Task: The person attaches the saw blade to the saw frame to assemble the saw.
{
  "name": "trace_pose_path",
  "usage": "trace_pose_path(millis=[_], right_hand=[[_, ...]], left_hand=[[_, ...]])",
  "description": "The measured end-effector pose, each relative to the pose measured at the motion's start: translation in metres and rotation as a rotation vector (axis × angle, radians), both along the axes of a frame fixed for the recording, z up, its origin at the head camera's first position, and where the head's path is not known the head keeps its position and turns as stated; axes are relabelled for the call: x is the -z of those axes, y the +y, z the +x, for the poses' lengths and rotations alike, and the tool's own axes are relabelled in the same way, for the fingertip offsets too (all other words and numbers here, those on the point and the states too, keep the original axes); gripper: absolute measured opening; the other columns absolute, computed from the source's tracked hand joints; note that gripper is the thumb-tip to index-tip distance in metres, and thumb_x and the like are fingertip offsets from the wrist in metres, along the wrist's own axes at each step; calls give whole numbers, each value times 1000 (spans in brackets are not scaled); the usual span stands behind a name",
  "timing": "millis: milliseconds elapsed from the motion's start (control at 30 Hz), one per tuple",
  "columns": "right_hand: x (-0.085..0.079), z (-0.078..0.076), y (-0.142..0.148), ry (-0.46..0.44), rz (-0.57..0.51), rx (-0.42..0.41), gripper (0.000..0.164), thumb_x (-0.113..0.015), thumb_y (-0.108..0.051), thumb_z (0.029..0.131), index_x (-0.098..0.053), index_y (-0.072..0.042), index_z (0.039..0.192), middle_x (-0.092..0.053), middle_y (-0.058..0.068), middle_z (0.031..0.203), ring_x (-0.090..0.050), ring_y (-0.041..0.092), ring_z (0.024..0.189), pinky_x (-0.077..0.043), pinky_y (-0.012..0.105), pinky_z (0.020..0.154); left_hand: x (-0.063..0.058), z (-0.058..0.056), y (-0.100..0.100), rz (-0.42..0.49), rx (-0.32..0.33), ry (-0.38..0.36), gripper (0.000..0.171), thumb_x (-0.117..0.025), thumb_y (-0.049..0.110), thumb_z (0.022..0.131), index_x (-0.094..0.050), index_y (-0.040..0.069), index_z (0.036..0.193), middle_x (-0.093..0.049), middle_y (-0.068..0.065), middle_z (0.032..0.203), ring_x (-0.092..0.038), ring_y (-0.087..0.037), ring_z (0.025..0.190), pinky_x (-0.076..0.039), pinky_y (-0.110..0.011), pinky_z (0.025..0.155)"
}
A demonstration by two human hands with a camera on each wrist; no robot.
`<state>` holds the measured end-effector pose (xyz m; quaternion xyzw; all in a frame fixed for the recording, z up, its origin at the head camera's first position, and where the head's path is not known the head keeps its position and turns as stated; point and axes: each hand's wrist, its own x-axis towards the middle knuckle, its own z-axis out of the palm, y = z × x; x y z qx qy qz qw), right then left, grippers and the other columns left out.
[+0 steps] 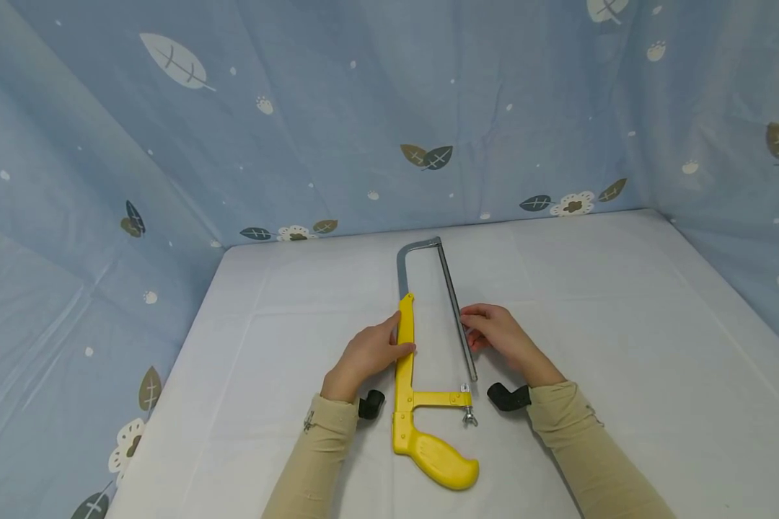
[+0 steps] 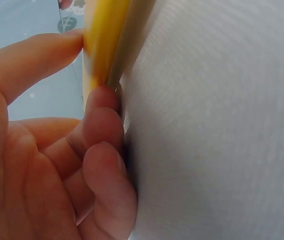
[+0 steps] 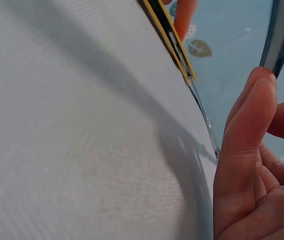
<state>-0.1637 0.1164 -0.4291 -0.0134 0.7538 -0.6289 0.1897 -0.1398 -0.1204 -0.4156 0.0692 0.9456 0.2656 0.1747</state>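
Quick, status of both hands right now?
Left hand: closed, holding the yellow hacksaw frame.
Right hand: closed, pinching the saw blade.

- Your left grip (image 1: pixel 366 353) holds the yellow hacksaw (image 1: pixel 404 382) partway along its frame.
- Your right grip (image 1: pixel 498 337) pinches the metal blade (image 1: pixel 451 290), whose near end sits apart from the wing nut (image 1: pixel 470 418).
- The hacksaw points toward the table's (image 1: pixel 298 288) far edge.
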Motion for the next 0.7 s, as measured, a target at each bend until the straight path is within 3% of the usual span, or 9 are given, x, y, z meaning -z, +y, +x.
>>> trace_pose_path(millis=[367,700], right_hand=[[2,-1,3,0,-4,-17,38,-53,-18,90,-49,7,120,-56,12,82,-52,14,58,-47,28,54],[5,-1,3,8,32,-59,35,-54,-17,89,-52,3,117,-56,13,83,-53,16,55,-46,29,53]], left_hand=[[0,1,0,23,0,-3,74,-59,43,83,-25,13,142,-48,-2,68,-45,-15,57,-35,-28,54],[1,0,0,10,1,4,74,-58,44,83,-25,13,142,-44,-1,68,-47,-14,64,-36,-29,62]])
